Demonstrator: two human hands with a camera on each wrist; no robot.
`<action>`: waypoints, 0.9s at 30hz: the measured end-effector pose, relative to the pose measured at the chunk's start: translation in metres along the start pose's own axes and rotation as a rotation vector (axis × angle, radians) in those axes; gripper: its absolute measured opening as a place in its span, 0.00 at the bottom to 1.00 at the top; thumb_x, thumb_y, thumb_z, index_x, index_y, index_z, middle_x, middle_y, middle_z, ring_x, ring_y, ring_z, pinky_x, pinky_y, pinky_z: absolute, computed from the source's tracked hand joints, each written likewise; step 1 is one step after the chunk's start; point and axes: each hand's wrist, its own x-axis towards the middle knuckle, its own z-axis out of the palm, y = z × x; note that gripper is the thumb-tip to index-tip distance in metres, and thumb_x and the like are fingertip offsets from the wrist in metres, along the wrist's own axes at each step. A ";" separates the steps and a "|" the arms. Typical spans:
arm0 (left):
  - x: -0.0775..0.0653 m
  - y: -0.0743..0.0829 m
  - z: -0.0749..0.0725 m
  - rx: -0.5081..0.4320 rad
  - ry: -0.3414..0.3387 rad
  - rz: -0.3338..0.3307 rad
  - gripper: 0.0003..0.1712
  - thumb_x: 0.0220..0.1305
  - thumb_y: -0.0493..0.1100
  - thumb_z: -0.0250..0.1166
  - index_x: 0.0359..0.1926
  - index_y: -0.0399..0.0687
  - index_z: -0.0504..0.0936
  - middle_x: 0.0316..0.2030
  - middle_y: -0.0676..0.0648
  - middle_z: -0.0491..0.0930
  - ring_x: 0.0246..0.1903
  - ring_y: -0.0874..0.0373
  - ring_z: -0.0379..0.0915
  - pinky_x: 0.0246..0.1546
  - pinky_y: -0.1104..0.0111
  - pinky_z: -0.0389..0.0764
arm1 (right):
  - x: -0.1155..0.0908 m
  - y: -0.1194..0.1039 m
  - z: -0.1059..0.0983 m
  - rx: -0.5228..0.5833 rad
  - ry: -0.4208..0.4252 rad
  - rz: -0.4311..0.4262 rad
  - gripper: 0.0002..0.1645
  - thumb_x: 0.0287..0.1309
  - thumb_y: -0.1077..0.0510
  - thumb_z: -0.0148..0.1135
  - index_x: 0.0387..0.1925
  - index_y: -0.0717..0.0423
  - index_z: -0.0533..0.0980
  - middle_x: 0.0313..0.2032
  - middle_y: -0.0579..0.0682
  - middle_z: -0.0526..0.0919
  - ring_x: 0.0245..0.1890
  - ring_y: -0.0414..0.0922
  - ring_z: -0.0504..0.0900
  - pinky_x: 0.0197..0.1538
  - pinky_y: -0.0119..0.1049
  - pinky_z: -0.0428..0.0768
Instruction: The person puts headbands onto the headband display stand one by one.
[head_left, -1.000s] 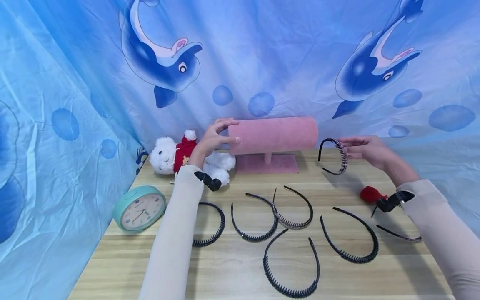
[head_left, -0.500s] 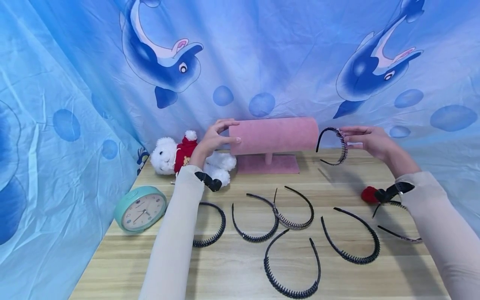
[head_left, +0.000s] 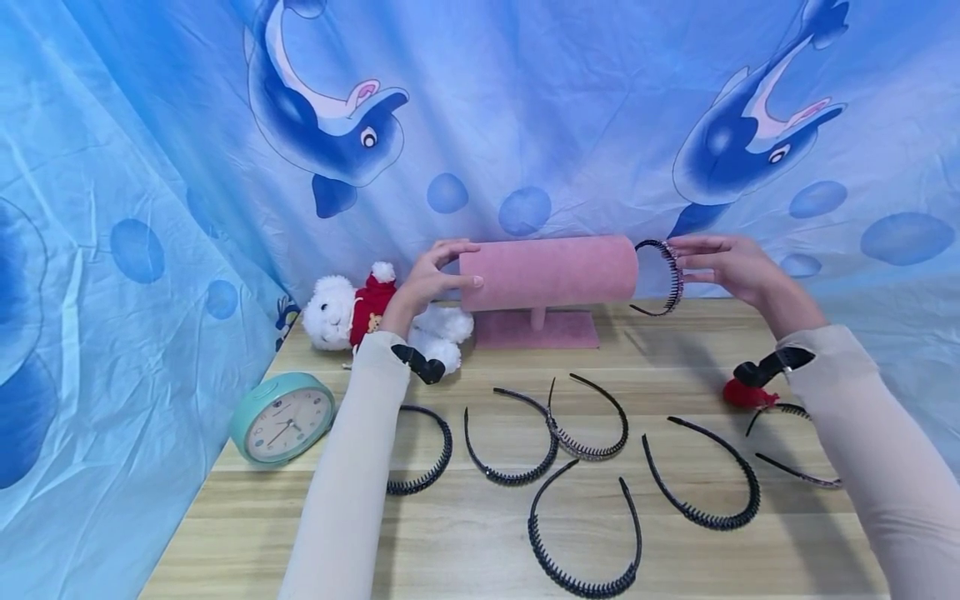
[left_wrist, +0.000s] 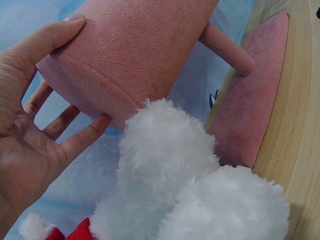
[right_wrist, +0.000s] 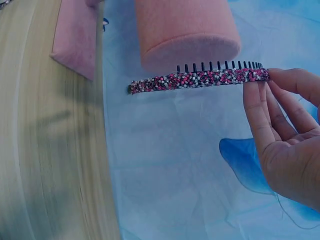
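Observation:
My left hand (head_left: 426,282) holds the left end of a pink velvet headband display stand (head_left: 551,271); in the left wrist view the thumb (left_wrist: 55,36) lies on the roll's side and the other fingers reach round its end. With my right hand (head_left: 731,265) I pinch a toothed headband (right_wrist: 200,79) covered in pink and silver sparkles. It is raised above the table at the roll's right end, its teeth toward the roll, and one tip is hidden behind that end in the head view.
Several black toothed headbands, one in front (head_left: 585,583), lie on the wooden table (head_left: 465,542). A white plush bear (head_left: 326,312) lies left of the stand, near a teal clock (head_left: 281,421). A red object (head_left: 744,393) sits under the right wrist. Blue dolphin curtain (head_left: 600,125) behind.
My right hand has lifted the sparkly headband and carried it left, up to the roll's right end. The left hand stays on the roll's left end.

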 end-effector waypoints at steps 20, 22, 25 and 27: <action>0.018 -0.026 -0.004 -0.003 0.010 0.046 0.35 0.57 0.39 0.77 0.66 0.47 0.77 0.75 0.49 0.60 0.76 0.47 0.54 0.78 0.49 0.59 | 0.024 -0.007 0.031 -0.009 0.059 -0.035 0.25 0.65 0.65 0.66 0.63 0.57 0.77 0.44 0.37 0.88 0.46 0.35 0.86 0.46 0.29 0.88; 0.020 -0.030 -0.004 -0.008 0.018 0.062 0.34 0.56 0.39 0.77 0.65 0.48 0.79 0.75 0.50 0.61 0.75 0.48 0.55 0.78 0.46 0.58 | 0.027 -0.007 0.033 0.004 0.067 -0.034 0.26 0.64 0.66 0.66 0.64 0.58 0.76 0.44 0.38 0.88 0.45 0.35 0.86 0.45 0.29 0.88; 0.021 -0.033 -0.004 -0.012 0.027 0.081 0.33 0.56 0.38 0.77 0.63 0.48 0.80 0.73 0.51 0.63 0.74 0.48 0.57 0.78 0.44 0.57 | 0.030 -0.007 0.037 0.003 0.073 -0.030 0.28 0.64 0.66 0.65 0.65 0.60 0.75 0.43 0.38 0.88 0.45 0.35 0.86 0.46 0.30 0.88; 0.020 -0.034 -0.003 -0.016 0.029 0.089 0.32 0.55 0.38 0.77 0.62 0.49 0.81 0.73 0.51 0.64 0.74 0.48 0.58 0.78 0.43 0.58 | 0.033 -0.007 0.040 -0.006 0.083 -0.027 0.28 0.64 0.66 0.65 0.65 0.61 0.75 0.43 0.38 0.89 0.45 0.35 0.86 0.46 0.31 0.89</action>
